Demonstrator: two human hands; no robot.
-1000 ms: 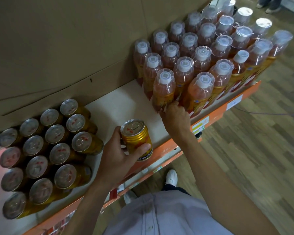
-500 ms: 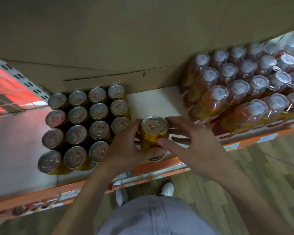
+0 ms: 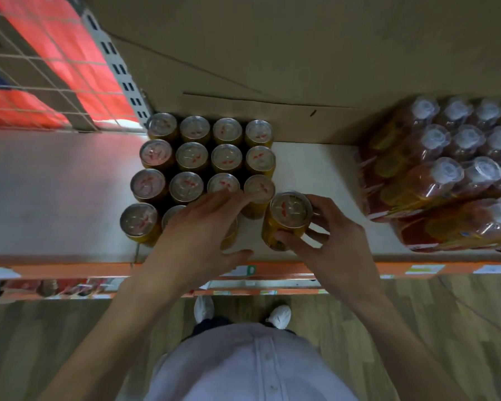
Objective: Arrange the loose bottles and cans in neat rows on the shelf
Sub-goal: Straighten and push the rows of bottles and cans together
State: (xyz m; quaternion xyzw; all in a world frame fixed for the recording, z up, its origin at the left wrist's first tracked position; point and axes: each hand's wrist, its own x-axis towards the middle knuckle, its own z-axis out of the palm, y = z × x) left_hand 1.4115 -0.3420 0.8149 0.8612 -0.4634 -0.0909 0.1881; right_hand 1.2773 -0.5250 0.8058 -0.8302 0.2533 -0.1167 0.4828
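My right hand (image 3: 324, 235) gripped the can (image 3: 291, 211), fingers curled round it, upright on the shelf (image 3: 315, 163) just right of the block (image 3: 191, 157). My left hand (image 3: 203, 235) lay open over the front row, steadying it. The can wanted sliding left into the corner gap, flush, without nudging its neighbours.

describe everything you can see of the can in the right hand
The can is gold-yellow metal with a silver lid marked red. It is about upright, on or just above the shelf near the front edge, right of the can block. The right hand grips it, thumb in front, fingers on the right. Its print is unreadable.
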